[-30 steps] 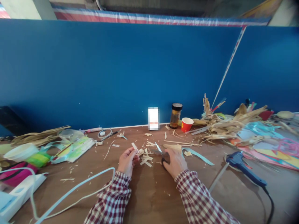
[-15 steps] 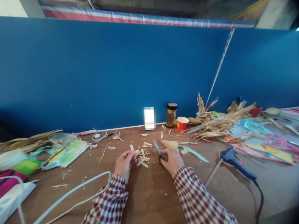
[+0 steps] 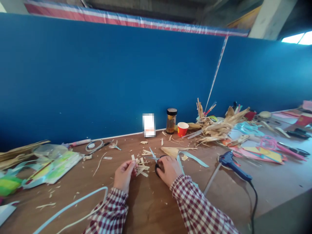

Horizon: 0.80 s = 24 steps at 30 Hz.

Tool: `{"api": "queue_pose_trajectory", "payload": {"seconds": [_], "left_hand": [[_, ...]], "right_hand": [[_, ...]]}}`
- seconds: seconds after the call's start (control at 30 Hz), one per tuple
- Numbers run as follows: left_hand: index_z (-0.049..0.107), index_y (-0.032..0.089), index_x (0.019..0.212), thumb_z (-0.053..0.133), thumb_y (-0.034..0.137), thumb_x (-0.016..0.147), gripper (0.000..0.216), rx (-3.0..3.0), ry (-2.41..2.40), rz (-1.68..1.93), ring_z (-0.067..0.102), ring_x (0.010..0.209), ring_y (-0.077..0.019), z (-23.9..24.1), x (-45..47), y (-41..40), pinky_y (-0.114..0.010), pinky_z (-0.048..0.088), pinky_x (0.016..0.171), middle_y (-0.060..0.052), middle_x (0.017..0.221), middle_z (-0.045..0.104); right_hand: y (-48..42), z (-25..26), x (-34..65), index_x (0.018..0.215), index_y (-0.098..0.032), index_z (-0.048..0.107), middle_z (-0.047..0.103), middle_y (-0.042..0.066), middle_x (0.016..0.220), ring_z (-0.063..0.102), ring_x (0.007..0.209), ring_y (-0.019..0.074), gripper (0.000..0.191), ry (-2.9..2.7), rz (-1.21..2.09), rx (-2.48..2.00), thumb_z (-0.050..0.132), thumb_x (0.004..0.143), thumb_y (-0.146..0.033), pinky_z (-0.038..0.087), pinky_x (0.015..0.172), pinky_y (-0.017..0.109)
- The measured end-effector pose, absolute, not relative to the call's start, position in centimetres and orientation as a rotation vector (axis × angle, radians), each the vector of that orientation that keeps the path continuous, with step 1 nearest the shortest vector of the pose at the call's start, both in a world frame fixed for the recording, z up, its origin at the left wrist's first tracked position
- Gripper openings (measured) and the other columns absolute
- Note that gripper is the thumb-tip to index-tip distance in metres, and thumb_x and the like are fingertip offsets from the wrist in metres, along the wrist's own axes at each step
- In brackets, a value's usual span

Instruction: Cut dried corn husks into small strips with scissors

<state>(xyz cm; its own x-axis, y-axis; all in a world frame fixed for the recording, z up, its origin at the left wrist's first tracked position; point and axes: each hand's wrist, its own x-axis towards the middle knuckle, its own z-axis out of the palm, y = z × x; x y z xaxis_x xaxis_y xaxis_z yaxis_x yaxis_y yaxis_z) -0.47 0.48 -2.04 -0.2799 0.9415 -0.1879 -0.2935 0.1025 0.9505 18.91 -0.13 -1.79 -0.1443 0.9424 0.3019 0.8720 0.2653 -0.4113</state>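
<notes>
My left hand [image 3: 123,175] is closed, pinching a short pale strip [image 3: 133,158] between thumb and fingertips; it looks like cut corn husk. Just right of it, my right hand [image 3: 169,169] is wrapped round the black handles of a pair of scissors [image 3: 153,156]. Their blades are spread apart and point away from me. Between the two hands lies a small pile of cut pale strips [image 3: 143,169]. A pointed piece of dried husk [image 3: 170,151] lies just beyond my right hand, beside a light blue ribbon [image 3: 196,159].
A blue glue gun [image 3: 234,164] lies to the right with its black cord. A lidded jar [image 3: 171,122] and red paper cup [image 3: 182,129] stand near the blue partition [image 3: 109,71]. Dried husks [image 3: 216,128] heap up at right. A white cable [image 3: 73,201] loops at left.
The view has turned right, so everything appears further left. My right hand and the scissors have come slightly closer to the left hand, which keeps its pinch on the strip.
</notes>
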Motion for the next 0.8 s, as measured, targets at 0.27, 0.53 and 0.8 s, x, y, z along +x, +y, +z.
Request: {"api": "queue_pose_trajectory", "payload": {"seconds": [0.27, 0.53, 0.8], "left_hand": [[0.060, 0.013, 0.068, 0.071, 0.037, 0.053, 0.030, 0.620, 1.413, 1.776, 0.047, 0.043, -0.0079, -2.1, -1.8, 1.5, -0.022, 0.041, 0.044, 0.002, 0.053, 0.059], [0.065, 0.015, 0.072, 0.070, 0.025, 0.060, 0.017, 0.888, 1.482, 1.564, 0.060, 0.059, -0.0132, -3.6, -2.7, 2.0, -0.020, 0.047, 0.054, 0.000, 0.060, 0.065], [0.062, 0.013, 0.072, 0.068, 0.017, 0.066, 0.010, 0.788, 1.287, 1.341, 0.065, 0.073, -0.0163, -2.7, -1.0, 1.2, -0.026, 0.052, 0.064, -0.009, 0.079, 0.070]], "right_hand": [[0.3, -2.1, 19.2, 0.096, -0.020, 0.059, 0.058, 0.006, 0.098, 0.051, 0.094, 0.0192, 0.021, -2.034, 0.250, -1.620, 0.054, 0.077, -0.026, 0.037, 0.083, 0.031], [-0.6, -0.6, 18.6, 0.085, -0.021, 0.061, 0.052, 0.009, 0.106, 0.044, 0.101, 0.0257, 0.019, -1.959, -0.014, -1.751, 0.061, 0.069, -0.030, 0.035, 0.083, 0.037], [1.2, -1.5, 19.3, 0.081, -0.020, 0.064, 0.058, 0.001, 0.070, 0.053, 0.064, 0.0141, 0.014, -1.953, 0.482, -1.711, 0.058, 0.069, -0.017, 0.040, 0.061, 0.026]]}}
